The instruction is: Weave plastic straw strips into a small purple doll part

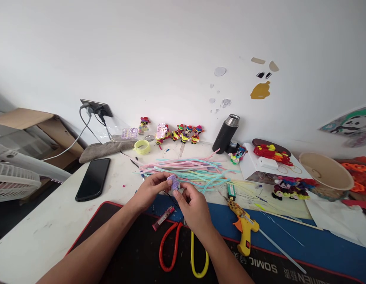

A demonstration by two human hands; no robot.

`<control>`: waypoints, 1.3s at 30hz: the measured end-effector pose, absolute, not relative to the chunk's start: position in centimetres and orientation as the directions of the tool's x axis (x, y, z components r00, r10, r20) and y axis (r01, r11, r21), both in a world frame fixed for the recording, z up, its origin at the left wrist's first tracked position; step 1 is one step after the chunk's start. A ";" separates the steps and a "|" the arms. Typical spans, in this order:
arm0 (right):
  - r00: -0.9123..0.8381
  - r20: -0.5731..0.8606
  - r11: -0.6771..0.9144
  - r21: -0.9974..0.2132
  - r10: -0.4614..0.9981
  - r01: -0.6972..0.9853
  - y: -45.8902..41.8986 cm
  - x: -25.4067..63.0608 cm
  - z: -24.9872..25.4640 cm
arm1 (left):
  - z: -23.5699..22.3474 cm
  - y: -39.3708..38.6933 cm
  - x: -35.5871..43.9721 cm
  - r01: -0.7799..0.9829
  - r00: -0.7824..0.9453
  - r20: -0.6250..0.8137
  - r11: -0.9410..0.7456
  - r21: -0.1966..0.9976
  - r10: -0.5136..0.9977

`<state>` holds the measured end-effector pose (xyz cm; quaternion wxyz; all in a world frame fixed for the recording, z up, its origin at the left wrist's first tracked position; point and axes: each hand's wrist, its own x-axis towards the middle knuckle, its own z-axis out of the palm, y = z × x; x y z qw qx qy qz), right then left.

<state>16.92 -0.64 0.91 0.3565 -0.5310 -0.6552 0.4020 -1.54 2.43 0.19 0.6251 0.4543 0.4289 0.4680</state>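
Note:
A small fuzzy purple piece [173, 183] is held up between my two hands over the near side of the pipe cleaners. My left hand [151, 191] pinches its left edge between thumb and fingers. On its lower right side, the thumb and fingers of my right hand [194, 205] are closed on it too. Behind the hands lies a loose heap of pink, blue and yellow pipe cleaners [185, 167]. Below them are scissors with one red and one yellow handle [168, 252], their blades hidden by my right hand, and a small pink-red tube [163, 218].
A yellow glue gun [244, 228] with a long glue stick lies to the right on the dark mat [135, 240]. A phone [93, 179] rests at left. Toward the wall stand a black thermos [226, 134], several fuzzy figurines [195, 134], yellow tape [141, 147] and a white box [254, 165].

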 end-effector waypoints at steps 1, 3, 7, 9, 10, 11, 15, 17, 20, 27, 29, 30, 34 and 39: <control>-0.184 0.035 0.107 -0.912 0.982 0.397 -0.6 16.9 0.9 | 0.2 2.4 -1.5 -0.196 0.194 -0.108 0.147 0.970 0.975; -0.187 0.029 0.101 -0.917 0.982 0.386 -0.6 17.0 0.8 | 0.1 2.4 -1.6 -0.188 0.201 -0.106 0.145 0.972 0.974; -0.186 0.037 0.107 -0.917 0.982 0.385 -0.6 17.0 0.7 | 0.2 2.4 -1.6 -0.170 0.235 -0.090 0.132 0.977 0.968; -0.186 0.033 0.105 -0.916 0.982 0.388 -0.5 17.0 0.7 | 0.2 2.3 -1.6 -0.165 0.242 -0.086 0.128 0.978 0.967; -0.186 0.029 0.101 -0.916 0.982 0.389 -0.5 17.0 0.7 | 0.2 2.3 -1.5 -0.164 0.243 -0.086 0.128 0.978 0.966; -0.185 0.024 0.096 -0.916 0.982 0.390 -0.5 17.0 0.8 | 0.2 2.3 -1.5 -0.161 0.243 -0.088 0.129 0.978 0.966; -0.183 0.024 0.094 -0.918 0.983 0.385 -0.6 17.0 0.8 | 0.2 2.2 -1.5 -0.150 0.230 -0.102 0.139 0.979 0.968; -0.186 0.023 0.095 -0.918 0.982 0.386 -0.6 17.0 0.8 | 0.3 2.1 -1.5 -0.140 0.221 -0.109 0.142 0.980 0.969; -0.187 0.012 0.084 -0.919 0.982 0.386 -0.6 16.9 0.9 | 0.6 2.0 -1.4 -0.131 0.230 -0.097 0.129 0.983 0.968; -0.179 0.022 0.092 -0.913 0.984 0.397 -0.6 16.8 0.7 | 0.9 1.8 -1.1 -0.152 0.229 -0.056 0.093 0.984 0.972; -0.175 0.025 0.096 -0.906 0.984 0.413 -0.6 16.9 0.6 | 0.8 1.9 -1.0 -0.164 0.226 -0.069 0.108 0.980 0.972; -0.173 0.026 0.097 -0.904 0.985 0.417 -0.6 16.9 0.6 | 0.8 1.9 -1.0 -0.169 0.226 -0.078 0.118 0.978 0.971; -0.178 0.022 0.097 -0.902 0.984 0.422 -0.6 16.9 0.7 | 0.9 1.9 -1.1 -0.146 0.232 -0.099 0.135 0.980 0.968; -0.188 0.009 0.092 -0.895 0.982 0.437 -0.5 17.0 0.8 | 1.0 2.2 -1.9 -0.110 0.210 -0.087 0.112 0.988 0.974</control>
